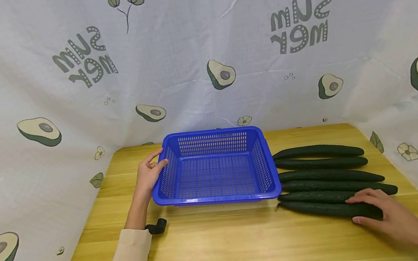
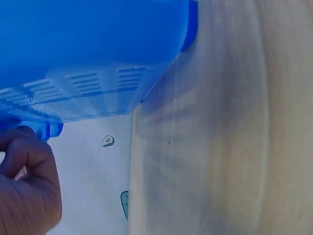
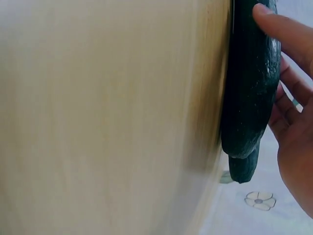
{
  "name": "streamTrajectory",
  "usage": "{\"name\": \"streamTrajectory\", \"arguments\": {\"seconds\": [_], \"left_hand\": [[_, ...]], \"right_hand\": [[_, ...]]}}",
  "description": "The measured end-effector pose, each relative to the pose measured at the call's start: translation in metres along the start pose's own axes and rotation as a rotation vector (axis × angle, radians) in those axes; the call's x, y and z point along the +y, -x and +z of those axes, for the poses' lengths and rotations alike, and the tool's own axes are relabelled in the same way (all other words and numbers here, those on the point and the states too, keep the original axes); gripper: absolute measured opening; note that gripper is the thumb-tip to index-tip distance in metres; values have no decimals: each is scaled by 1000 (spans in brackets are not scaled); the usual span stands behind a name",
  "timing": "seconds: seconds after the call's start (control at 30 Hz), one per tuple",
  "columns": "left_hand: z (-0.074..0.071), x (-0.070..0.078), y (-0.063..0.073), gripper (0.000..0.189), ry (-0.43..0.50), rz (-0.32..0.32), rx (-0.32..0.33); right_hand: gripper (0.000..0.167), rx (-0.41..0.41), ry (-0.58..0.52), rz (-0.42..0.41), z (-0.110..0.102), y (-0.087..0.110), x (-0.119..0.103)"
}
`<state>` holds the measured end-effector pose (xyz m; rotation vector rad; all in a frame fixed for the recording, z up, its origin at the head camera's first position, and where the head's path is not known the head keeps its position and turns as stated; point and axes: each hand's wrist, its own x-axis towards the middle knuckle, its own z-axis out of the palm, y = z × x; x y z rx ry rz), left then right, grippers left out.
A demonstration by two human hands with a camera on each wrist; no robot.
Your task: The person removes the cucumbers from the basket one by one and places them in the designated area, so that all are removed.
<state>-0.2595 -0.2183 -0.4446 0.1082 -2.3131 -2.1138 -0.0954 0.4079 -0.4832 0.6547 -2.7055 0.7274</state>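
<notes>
A blue plastic basket point(image 1: 220, 199) with slotted walls stands mid-table, with nothing inside. My left hand point(image 1: 149, 174) grips its left rim between thumb and fingers; in the left wrist view the curled hand point(image 2: 32, 181) is beside the basket's outer wall point(image 2: 98, 36). To the right of the basket, several long dark green cucumbers lie side by side. The nearest cucumber point(image 1: 318, 208) is held near its right end by my right hand point(image 1: 393, 215). In the right wrist view, the thumb lies on this cucumber's point(image 3: 249, 93) near side, the fingers partly hidden behind it.
The other cucumbers point(image 1: 327, 183) lie just behind the held one, their left ends close to the basket. A pale cloth point(image 1: 183, 43) printed with avocados hangs behind and beside the wooden table point(image 1: 222, 245). A small black device point(image 1: 157, 227) is at the left wrist.
</notes>
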Motion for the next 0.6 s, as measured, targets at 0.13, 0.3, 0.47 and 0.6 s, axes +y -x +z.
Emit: {"name": "streamTrajectory", "arguments": {"seconds": [0.13,0.3,0.47,0.6], "left_hand": [[-4,-1,0,57,-9,12,-54],[-16,1,5,69,-158,14,-80],[-32,1,11,66,-260,43,-5],[-46,-2,15,63,-331,43,28]], "right_hand": [[43,-33,-72,75,-5,-2,-1],[40,-78,-76,114,-10,-5,-3],[36,-85,-72,116,-11,-10,-4],[34,-87,-88,88,-11,-15,-2]]}}
